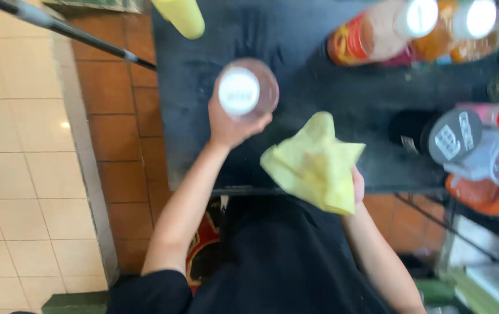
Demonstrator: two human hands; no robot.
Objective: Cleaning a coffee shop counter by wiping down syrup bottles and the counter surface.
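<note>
So the left hand (pixel 230 125) is wrapped around a clear bottle (pixel 247 90) with a white cap and pinkish contents, fingers curled round its side, holding it over the near-left part of the dark counter (pixel 296 52). You're looking almost straight down on the cap, so whether the bottle's base is touching the counter or lifted off it, can't tell.

The right hand (pixel 355 185) is mostly buried under a yellow cloth (pixel 316 163). It's bunched up in the grip, only a bit of the hand's edge shows at the right side, so it's closed on the cloth as far as I can see. The cloth sits at the front edge of the counter, just beside the bottle and a bit lower-right of it, not touching it.

Further out: a row of white-capped bottles with orange stuff (pixel 412 29) along the back right, a black round lid (pixel 454 135) on the right, a yellow bottle (pixel 181 16) at the top left. Tiled floor (pixel 23 174) off to the left.
</note>
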